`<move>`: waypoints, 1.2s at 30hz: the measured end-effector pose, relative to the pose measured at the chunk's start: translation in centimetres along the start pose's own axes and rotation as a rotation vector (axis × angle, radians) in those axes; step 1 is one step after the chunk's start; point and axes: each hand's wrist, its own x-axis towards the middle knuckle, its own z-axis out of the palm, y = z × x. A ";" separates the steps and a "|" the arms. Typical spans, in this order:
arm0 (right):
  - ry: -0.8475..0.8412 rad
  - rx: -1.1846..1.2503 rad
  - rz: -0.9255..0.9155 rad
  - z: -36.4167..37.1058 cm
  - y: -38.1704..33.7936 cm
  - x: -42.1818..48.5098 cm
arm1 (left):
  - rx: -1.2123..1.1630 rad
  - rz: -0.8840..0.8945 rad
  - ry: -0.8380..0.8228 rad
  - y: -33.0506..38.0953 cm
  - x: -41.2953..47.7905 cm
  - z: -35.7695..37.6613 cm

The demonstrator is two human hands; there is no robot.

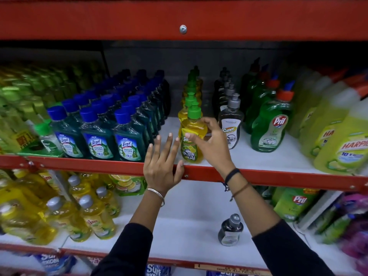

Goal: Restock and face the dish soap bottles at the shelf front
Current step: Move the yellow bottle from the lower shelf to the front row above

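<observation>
A bare strip of white shelf point(171, 126) is being left open between the blue-capped bottles point(127, 134) and the yellow bottle row point(192, 108). Its front is being partly blocked by the left hand point(162, 166). Overhead room is being limited by the red beam point(183, 18).

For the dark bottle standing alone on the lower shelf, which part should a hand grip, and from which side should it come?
Probably the rounded body of the dark bottle, just below its grey pump cap, coming from the front and above. It stands upright and alone on the white lower shelf, with free space on both sides, so fingers can wrap it. The narrow pump looks a less secure hold.
</observation>
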 end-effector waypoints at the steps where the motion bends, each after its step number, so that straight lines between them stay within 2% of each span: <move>1: -0.001 0.000 0.003 0.1 0.1 0.1 | 0.002 -0.002 0.003 0.0 0.0 0.1; 10: 0.012 -0.016 -0.011 0.7 0.5 -0.2 | -0.012 -0.012 0.014 0.1 -0.1 0.1; 15: -0.041 -0.062 0.004 -0.4 0.6 -1.3 | -0.011 -0.008 0.030 0.1 -0.1 0.1; 19: 0.072 0.077 0.020 -3.3 -0.1 -5.4 | 0.002 0.001 0.037 0.1 -0.2 0.2; 23: 0.045 0.181 0.030 -6.3 2.1 -11.0 | -0.002 -0.002 0.047 0.2 -0.3 0.3; 31: -0.140 -0.052 0.354 -8.5 14.6 -18.6 | -0.005 -0.026 0.014 0.1 -0.4 0.3; 36: -0.282 0.046 0.567 -7.8 19.2 -21.0 | -0.015 -0.039 -0.014 0.1 -0.5 0.4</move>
